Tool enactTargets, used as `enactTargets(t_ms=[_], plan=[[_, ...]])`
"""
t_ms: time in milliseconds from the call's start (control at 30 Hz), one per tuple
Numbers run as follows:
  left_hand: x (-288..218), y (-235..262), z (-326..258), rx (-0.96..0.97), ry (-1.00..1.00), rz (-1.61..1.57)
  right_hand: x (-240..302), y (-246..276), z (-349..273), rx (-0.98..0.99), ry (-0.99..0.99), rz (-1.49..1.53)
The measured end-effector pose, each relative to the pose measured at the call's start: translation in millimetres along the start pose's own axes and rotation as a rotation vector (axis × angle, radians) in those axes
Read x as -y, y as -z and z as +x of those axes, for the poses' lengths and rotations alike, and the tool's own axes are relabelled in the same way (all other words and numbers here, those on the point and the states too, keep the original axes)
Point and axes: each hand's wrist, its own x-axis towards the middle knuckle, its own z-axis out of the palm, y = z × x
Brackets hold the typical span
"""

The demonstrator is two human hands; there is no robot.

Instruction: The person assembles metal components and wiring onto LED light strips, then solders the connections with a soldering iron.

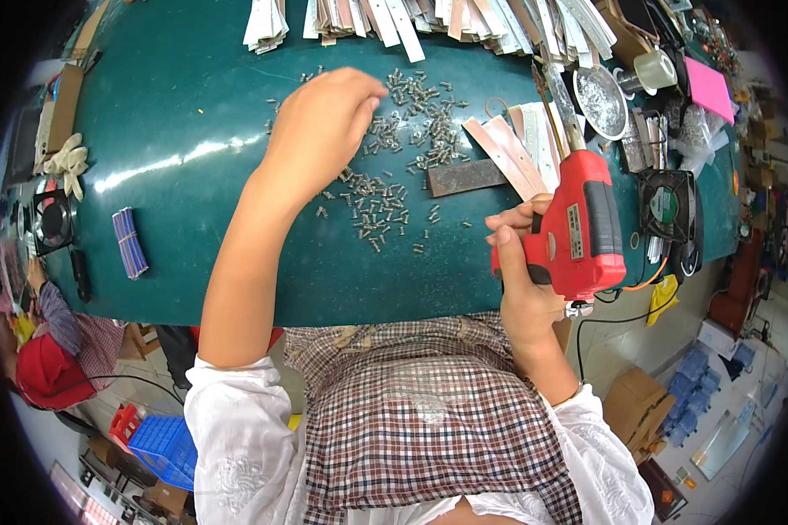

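My left hand (320, 114) is over the scattered small metal pieces (381, 206), which look like short screws or pins. Its fingers are curled and close together, with the tips mostly hidden, so I cannot see what is between them. My right hand (530, 289) grips a red and black soldering gun (584, 232) at the table's front right. The gun's long metal nose (565, 105) points away from me. A dark flat metal bar (467, 178) lies between the loose pieces and some pinkish and white strips (505, 157).
Stacks of flat strips (368, 17) line the far edge. At the right are a white bowl (601, 102), a wire spool (655, 70), a pink pad (709, 90) and a small fan (667, 206). Bundled purple sticks (130, 243) and a glove (67, 164) lie left. Another person (57, 363) sits at lower left.
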Motion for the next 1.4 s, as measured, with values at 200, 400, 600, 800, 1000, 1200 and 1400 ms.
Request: enactTargets(t_ms=[200, 400, 600, 800, 1000, 1200, 1400], plan=[[27.6, -24.8, 31.4, -0.232, -0.005, 0.262, 2.5, -1.3, -5.5, 0.002, -0.004, 0.035], [34.7, -44.0, 50.1, -0.373, 0.073, 0.474, 1.8, 5.8, -3.8, -0.014, 0.036, 0.037], [38.0, -40.2, 50.6, -0.417, -0.012, 0.436, 4.3, 5.7, -0.7, -0.016, -0.010, 0.069], [32.9, -24.8, 42.2, -0.408, 0.078, 0.245, -0.3, 7.8, 1.9, -0.008, 0.014, 0.082], [28.7, -36.9, 38.0, -0.272, -0.009, 0.132, 3.8, 6.6, 2.5, -0.002, -0.008, 0.061], [18.7, -51.1, 39.6, -0.224, -0.007, 0.161, 2.6, 8.8, 0.7, -0.010, 0.000, 0.070], [17.5, -59.1, 39.9, -0.214, -0.060, 0.178, 1.9, 10.5, -0.9, 0.000, -0.017, 0.076]])
